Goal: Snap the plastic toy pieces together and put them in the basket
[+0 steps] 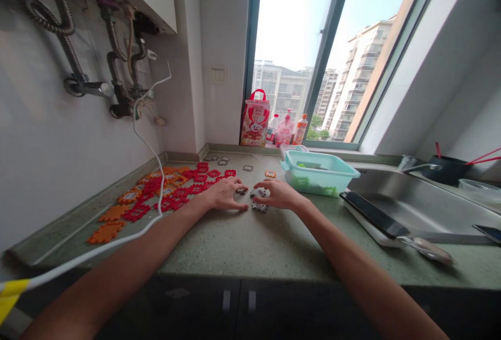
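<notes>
My left hand point(227, 194) rests on the counter with its thumb spread away from the fingers. A small dark grey toothed piece point(241, 191) lies under its fingertips. Facing it, my right hand point(281, 195) has its thumb and fingers apart, around and touching a light grey toothed piece point(258, 192). Just below that hand lies another grey toothed piece point(260, 207). Many flat red pieces point(180, 193) and orange pieces point(106, 231) with toothed edges are spread left of my left hand. A single orange piece point(270, 173) lies beyond my right hand.
A turquoise plastic box point(323, 173) with green pieces stands right of my hands, near the steel sink point(391, 204). A white cable point(146, 228) crosses the counter on the left. Further back lie several grey pieces point(248, 168). Bottles point(285, 130) line the windowsill.
</notes>
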`<action>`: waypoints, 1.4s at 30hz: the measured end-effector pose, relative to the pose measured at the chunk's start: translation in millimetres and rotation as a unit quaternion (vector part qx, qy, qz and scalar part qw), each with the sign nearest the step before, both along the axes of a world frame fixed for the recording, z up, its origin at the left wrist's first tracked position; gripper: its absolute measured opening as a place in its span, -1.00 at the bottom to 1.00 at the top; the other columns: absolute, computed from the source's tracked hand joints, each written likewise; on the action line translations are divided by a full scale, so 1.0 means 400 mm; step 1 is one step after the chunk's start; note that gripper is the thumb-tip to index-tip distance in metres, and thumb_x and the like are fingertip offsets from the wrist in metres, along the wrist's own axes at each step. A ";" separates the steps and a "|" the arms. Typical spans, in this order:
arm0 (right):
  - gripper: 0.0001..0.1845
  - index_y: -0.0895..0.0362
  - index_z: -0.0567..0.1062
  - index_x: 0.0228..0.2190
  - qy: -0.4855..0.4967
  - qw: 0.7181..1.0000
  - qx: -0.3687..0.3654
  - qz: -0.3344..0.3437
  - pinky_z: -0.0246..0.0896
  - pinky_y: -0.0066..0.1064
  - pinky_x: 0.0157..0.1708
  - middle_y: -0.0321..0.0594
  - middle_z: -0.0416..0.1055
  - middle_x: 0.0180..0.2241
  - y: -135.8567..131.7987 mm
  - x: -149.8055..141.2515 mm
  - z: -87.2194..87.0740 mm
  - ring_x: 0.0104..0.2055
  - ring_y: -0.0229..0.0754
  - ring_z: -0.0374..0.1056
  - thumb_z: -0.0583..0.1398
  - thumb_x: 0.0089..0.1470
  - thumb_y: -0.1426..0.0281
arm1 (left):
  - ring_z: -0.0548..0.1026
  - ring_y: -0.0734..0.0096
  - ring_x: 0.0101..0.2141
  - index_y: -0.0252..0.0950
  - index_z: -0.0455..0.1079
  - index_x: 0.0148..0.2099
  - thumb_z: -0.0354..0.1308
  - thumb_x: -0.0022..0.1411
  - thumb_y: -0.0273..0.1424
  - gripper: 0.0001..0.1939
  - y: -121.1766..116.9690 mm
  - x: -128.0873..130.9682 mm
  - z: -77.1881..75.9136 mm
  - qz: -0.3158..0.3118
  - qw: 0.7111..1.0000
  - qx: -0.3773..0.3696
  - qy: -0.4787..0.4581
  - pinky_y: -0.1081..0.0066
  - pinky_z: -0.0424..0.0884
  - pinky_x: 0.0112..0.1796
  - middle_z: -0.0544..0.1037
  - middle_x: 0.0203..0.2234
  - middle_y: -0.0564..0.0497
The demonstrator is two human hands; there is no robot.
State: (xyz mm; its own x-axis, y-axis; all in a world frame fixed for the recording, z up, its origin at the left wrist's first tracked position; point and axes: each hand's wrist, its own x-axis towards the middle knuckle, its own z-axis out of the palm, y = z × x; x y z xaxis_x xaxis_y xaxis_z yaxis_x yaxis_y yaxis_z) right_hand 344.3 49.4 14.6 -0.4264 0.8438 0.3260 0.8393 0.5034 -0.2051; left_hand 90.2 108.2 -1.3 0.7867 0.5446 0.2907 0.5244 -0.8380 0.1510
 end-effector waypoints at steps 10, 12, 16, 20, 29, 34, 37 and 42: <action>-0.70 0.04 0.68 -0.12 0.032 0.999 -0.009 -0.024 0.35 -0.36 -0.15 -0.19 0.66 -0.21 0.012 0.021 0.014 -0.16 -0.06 0.55 0.34 0.07 0.30 | 0.53 0.11 0.01 -0.26 0.39 0.31 0.40 0.12 -0.01 -0.20 0.003 -0.005 0.002 -0.032 0.997 -0.055 -0.036 0.27 0.45 0.06 0.53 0.05 -0.15; -0.74 0.02 0.68 -0.16 0.043 0.998 -0.035 0.009 0.34 -0.39 -0.18 -0.23 0.65 -0.22 0.002 0.025 0.030 -0.19 -0.10 0.54 0.33 0.07 0.31 | 0.54 0.15 -0.04 -0.25 0.39 0.31 0.40 0.13 -0.05 -0.23 0.003 -0.004 0.000 -0.048 0.995 -0.069 -0.045 0.28 0.46 0.04 0.54 0.02 -0.13; -0.73 0.04 0.66 -0.26 -0.011 0.996 -0.091 0.011 0.31 -0.40 -0.29 -0.22 0.64 -0.26 -0.011 0.011 0.022 -0.25 -0.09 0.52 0.42 -0.03 0.21 | 0.54 0.20 -0.05 -0.23 0.34 0.35 0.40 0.13 -0.12 -0.21 0.002 -0.002 -0.005 -0.068 0.993 -0.075 -0.060 0.27 0.46 0.06 0.52 0.06 -0.12; -0.67 0.06 0.62 -0.24 -0.046 0.995 -0.088 -0.012 0.28 -0.41 -0.26 -0.18 0.62 -0.21 -0.002 0.011 0.002 -0.22 -0.08 0.50 0.44 -0.07 0.22 | 0.42 0.01 0.20 -0.23 0.28 0.40 0.40 0.10 -0.01 -0.10 0.004 -0.004 -0.005 -0.021 0.999 -0.022 -0.035 0.15 0.33 0.24 0.44 0.21 -0.20; -0.62 0.10 0.47 -0.09 0.094 0.990 0.107 -0.001 0.27 -0.34 -0.12 -0.15 0.52 -0.15 0.021 0.028 0.006 -0.16 -0.12 0.42 0.34 0.02 0.38 | 0.44 -0.01 0.20 -0.21 0.28 0.40 0.31 0.19 0.02 -0.18 0.003 0.005 -0.007 -0.011 1.000 -0.005 0.002 0.13 0.28 0.27 0.51 0.20 -0.17; -0.60 0.08 0.46 -0.03 0.130 0.983 0.128 0.016 0.30 -0.30 -0.06 -0.12 0.49 -0.07 0.024 -0.026 -0.036 -0.07 -0.08 0.42 0.34 0.08 0.38 | 0.46 -0.01 0.19 -0.25 0.19 0.45 0.39 0.09 -0.03 -0.03 0.028 -0.010 -0.014 -0.011 0.998 -0.061 -0.024 0.13 0.34 0.24 0.49 0.21 -0.20; -0.63 0.06 0.49 0.01 0.107 0.990 0.083 0.051 0.30 -0.28 0.00 -0.12 0.49 -0.07 0.029 -0.047 -0.061 -0.04 -0.08 0.43 0.32 0.15 0.35 | 0.46 0.03 0.19 -0.22 0.27 0.40 0.30 0.15 -0.22 -0.21 0.042 -0.038 -0.009 0.011 0.998 -0.048 -0.028 0.12 0.32 0.25 0.51 0.20 -0.16; -0.64 0.04 0.55 0.01 0.056 0.994 0.003 0.092 0.29 -0.26 0.06 -0.10 0.50 -0.06 0.036 -0.060 -0.081 -0.02 -0.06 0.44 0.35 0.18 0.27 | 0.45 0.11 0.18 -0.21 0.49 0.19 -0.01 0.32 -0.37 -0.53 0.096 -0.059 0.014 0.111 0.987 0.011 -0.119 0.12 0.31 0.27 0.56 0.14 -0.08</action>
State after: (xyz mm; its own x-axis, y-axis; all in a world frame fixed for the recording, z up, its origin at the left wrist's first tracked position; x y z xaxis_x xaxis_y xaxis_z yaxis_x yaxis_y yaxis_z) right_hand 320.5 63.7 -17.9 -0.5339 0.7530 0.3848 0.7054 0.6475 -0.2883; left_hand 66.8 146.5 4.2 0.5564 0.6872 0.4671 0.6475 -0.7109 0.2747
